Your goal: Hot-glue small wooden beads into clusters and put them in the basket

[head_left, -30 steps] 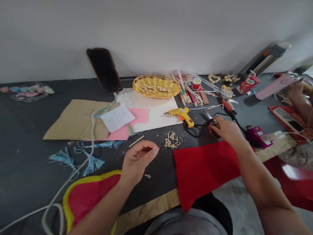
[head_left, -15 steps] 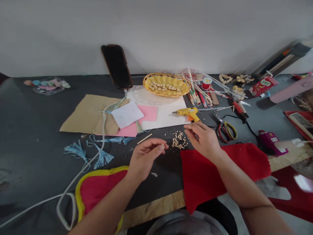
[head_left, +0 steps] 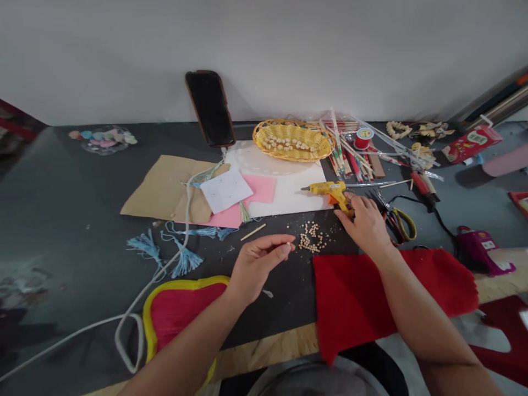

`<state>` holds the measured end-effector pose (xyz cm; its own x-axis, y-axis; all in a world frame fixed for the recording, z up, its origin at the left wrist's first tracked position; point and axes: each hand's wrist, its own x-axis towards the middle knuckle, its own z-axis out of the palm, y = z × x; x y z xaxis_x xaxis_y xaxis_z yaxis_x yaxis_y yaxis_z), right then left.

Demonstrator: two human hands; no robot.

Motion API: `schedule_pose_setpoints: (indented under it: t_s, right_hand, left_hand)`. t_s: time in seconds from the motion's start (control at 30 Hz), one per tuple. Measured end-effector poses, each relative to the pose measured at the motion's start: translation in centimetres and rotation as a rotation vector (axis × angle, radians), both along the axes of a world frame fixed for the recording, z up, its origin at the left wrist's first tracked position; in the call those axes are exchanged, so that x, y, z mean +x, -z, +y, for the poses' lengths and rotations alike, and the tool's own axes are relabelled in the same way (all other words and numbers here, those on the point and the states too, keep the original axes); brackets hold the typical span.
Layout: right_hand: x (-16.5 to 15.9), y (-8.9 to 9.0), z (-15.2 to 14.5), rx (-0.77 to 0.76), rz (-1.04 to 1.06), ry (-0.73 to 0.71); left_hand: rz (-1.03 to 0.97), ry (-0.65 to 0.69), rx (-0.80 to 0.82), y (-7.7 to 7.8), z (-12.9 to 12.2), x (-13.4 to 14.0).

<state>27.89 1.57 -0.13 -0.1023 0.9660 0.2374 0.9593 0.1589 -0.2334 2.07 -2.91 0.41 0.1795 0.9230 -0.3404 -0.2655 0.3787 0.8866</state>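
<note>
My left hand [head_left: 260, 263] is closed in a pinch, with a tiny pale piece, like a small bead, at the fingertips. Beyond those fingertips lies a loose pile of small pale wooden beads [head_left: 310, 236]. The yellow hot glue gun [head_left: 328, 188] rests on the edge of the white sheet, its nozzle pointing left. Around the end of its handle, the thumb and fingers of my right hand [head_left: 367, 223] are closed. Beside that hand lie scissors [head_left: 405, 223] with red and yellow handles, partly covered by it. A short wooden stick [head_left: 253, 232] lies left of the beads.
A yellow wicker basket [head_left: 293, 141] with small flower-like pieces stands at the back. Red felt [head_left: 346, 302] lies under my right forearm. Blue tassels [head_left: 187, 261] and a white cable [head_left: 159, 275] are on the left. A phone [head_left: 210, 107] leans against the wall.
My right hand has moved from above the beads to the glue gun's handle and closed on it. My left hand keeps its pinch. The whole view has shifted slightly.
</note>
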Motion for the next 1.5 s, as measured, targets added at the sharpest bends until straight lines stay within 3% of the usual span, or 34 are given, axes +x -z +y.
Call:
schedule_pose_setpoints:
  t_s: [0.27,0.4,0.5,0.6,0.7,0.77,0.87,1.07,1.33,1.5]
  right_hand:
    - [-0.1,0.4,1.0,-0.053,-0.037,0.025]
    - [-0.2,0.3,1.1,-0.015,0.064,0.067]
    - [-0.4,-0.5,0.5,0.058,0.329,0.105]
    - [-0.5,-2.0,-0.4,0.076,0.781,0.125]
    - [-0.3,-3.4,-1.3,-0.211,1.209,0.053]
    - [-0.1,-3.8,-1.7,-0.437,1.378,-0.024]
    - [-0.1,-3.7,-2.1,-0.520,1.481,-0.061]
    - [-0.3,-3.6,-2.9,-0.407,1.457,-0.192]
    - [-0.9,-3.3,-4.8,-0.424,0.915,-0.494]
    - [-1.6,-3.2,-4.6,-0.365,0.824,-0.536]
  left_hand:
    - [-0.042,0.002,-0.007,-0.2,0.1,0.0]
    - [-0.062,-0.026,-0.016,-0.5,0.1,0.0]
    - [-0.101,-0.033,-0.035,-0.7,0.3,0.1]
    - [-0.162,-0.022,-0.053,-0.9,0.5,0.2]
    - [-0.194,-0.016,-0.055,-1.1,0.5,0.2]
    - [-0.195,-0.013,-0.048,-1.1,0.5,0.2]
    - [-0.204,-0.008,-0.052,-1.0,0.3,0.1]
    - [-0.273,-0.017,-0.152,-0.5,0.4,0.0]
    - [-0.417,-0.081,-0.233,-0.9,0.7,-0.2]
    - [-0.446,-0.095,-0.228,-1.0,0.8,-0.2]
